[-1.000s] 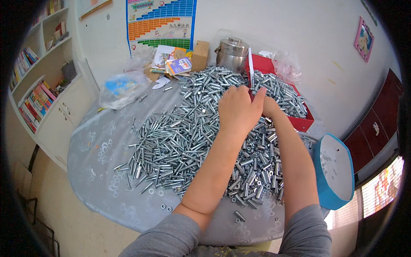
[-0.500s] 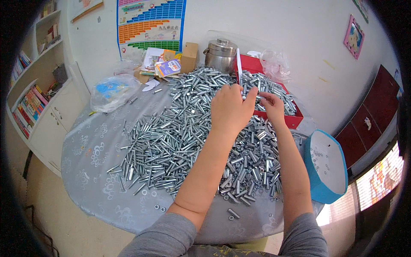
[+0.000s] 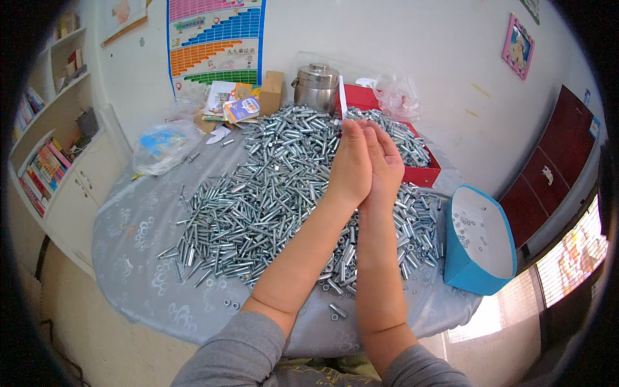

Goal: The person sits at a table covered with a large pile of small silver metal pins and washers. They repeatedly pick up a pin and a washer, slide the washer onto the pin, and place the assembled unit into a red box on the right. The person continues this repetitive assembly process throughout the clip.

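My left hand [image 3: 351, 158] and my right hand [image 3: 385, 161] are pressed against each other, fingers drawn together above the far right part of a pile of silver metal bolts and sleeves [image 3: 258, 200]. Whatever lies between the palms is hidden. Just beyond my hands stands an open red box [image 3: 425, 176], partly covered by them, with more bolts [image 3: 403, 138] heaped inside. A loose sleeve [image 3: 337, 310] and a small nut [image 3: 334, 317] rest on the grey tablecloth [image 3: 135, 258] near the table's front edge.
At the right edge sits a blue bin [image 3: 474, 274] with small rings inside. A steel pot [image 3: 316, 87], a cardboard box [image 3: 271, 92] and booklets [image 3: 242, 109] line the back. A plastic bag [image 3: 166, 145] lies far left. Bookshelves [image 3: 77, 161] stand beyond.
My right hand has moved left from the red box and met my left hand, which turned with its thumb side up. The view has shifted slightly to the right.
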### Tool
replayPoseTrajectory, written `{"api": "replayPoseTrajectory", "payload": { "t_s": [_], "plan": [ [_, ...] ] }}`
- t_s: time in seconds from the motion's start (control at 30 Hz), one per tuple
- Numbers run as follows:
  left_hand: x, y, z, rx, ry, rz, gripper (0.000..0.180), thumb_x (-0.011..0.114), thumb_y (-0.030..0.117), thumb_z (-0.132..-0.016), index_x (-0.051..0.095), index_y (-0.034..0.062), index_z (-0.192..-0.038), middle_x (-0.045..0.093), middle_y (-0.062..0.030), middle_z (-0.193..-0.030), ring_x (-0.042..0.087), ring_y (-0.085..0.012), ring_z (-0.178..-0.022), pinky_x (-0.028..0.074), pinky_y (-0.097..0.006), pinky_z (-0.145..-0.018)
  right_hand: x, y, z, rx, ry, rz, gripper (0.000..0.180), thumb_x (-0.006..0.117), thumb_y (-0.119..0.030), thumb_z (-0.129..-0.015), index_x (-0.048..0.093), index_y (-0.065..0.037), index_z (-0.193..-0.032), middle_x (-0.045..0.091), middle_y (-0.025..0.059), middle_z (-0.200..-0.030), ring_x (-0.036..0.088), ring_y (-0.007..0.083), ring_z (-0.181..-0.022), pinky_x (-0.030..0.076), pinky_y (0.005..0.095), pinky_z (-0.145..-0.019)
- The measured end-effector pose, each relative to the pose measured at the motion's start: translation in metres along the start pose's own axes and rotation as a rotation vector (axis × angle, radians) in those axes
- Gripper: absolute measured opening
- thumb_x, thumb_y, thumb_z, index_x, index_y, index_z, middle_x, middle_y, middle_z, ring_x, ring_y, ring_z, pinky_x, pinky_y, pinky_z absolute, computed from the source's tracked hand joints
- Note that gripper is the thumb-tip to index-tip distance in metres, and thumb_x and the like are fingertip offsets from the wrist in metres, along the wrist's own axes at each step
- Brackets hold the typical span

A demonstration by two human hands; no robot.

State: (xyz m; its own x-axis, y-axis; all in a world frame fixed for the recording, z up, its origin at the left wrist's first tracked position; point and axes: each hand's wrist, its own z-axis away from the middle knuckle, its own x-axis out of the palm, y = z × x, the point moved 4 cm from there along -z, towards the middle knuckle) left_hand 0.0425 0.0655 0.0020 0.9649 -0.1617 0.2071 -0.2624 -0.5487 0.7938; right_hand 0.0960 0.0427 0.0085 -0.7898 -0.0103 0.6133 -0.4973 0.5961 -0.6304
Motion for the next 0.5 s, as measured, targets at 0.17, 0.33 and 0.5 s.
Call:
{"api": "replayPoseTrajectory", "payload": {
  "t_s": [0.17,0.33,0.5],
  "plan": [
    [0.003,0.016,0.007,-0.023,0.111,0.140,0.088,0.007,0.068,-0.085,0.038,-0.0065,-0.120,0.044,-0.0187,-0.119,0.042,-0.0269,-0.114,0.028,-0.033,-0.099,-0.003,-0.008,0.003,-0.058,-0.092,0.185,0.017,0.063,-0.006,-0.083,0.063,0.005,-0.096,0.066,0.0086,-0.087,0.060,0.0086,-0.072,0.047,0.0182,-0.064],
    [-0.006,0.004,0.007,-0.025,0.246,0.212,0.084,0.008,0.066,-0.087,0.037,-0.0077,-0.117,0.043,-0.0176,-0.114,0.041,-0.0261,-0.110,0.028,-0.033,-0.098,0.004,-0.004,0.003,0.033,-0.210,0.195,0.016,0.065,-0.008,-0.082,0.064,0.005,-0.091,0.066,0.0096,-0.090,0.059,0.0082,-0.075,0.047,0.0194,-0.066],
    [-0.006,0.002,0.008,-0.001,0.324,0.208,0.076,0.012,0.067,-0.087,0.044,-0.0013,-0.097,0.047,-0.0089,-0.092,0.045,-0.0190,-0.088,0.036,-0.029,-0.083,-0.005,-0.006,-0.008,-0.127,-0.278,0.491,0.017,0.067,-0.011,-0.079,0.065,0.004,-0.087,0.065,0.0072,-0.083,0.058,0.0088,-0.074,0.047,0.0217,-0.068]
  ]
}}
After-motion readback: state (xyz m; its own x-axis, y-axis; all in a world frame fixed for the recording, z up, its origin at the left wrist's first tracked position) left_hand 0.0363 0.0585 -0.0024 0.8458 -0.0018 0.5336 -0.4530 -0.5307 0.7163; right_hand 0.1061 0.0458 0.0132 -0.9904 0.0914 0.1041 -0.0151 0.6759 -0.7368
